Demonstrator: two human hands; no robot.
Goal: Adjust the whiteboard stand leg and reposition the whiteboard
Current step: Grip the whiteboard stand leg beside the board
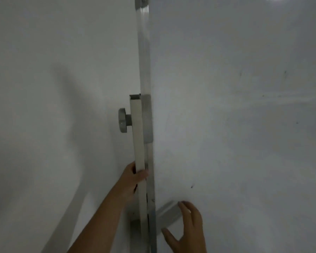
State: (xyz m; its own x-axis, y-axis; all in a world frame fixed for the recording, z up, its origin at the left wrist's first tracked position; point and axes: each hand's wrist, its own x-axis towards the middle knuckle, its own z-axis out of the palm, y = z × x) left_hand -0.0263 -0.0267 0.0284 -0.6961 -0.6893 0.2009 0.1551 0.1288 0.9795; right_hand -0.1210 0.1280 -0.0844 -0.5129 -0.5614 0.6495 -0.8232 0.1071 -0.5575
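The whiteboard (235,106) fills the right half of the view, its aluminium side frame (144,61) running top to bottom. A beige stand leg (138,136) runs alongside the frame, with a grey round knob (123,122) on its left side. My left hand (133,179) is wrapped around the stand leg below the knob. Lower right, my right hand (187,229) is spread open, its fingers curved over the end of the grey marker tray (169,215) at the board's bottom edge.
A plain white wall (53,88) lies to the left, close behind the stand. A pale slanted bar (67,221), apparently another part of the stand, crosses the lower left.
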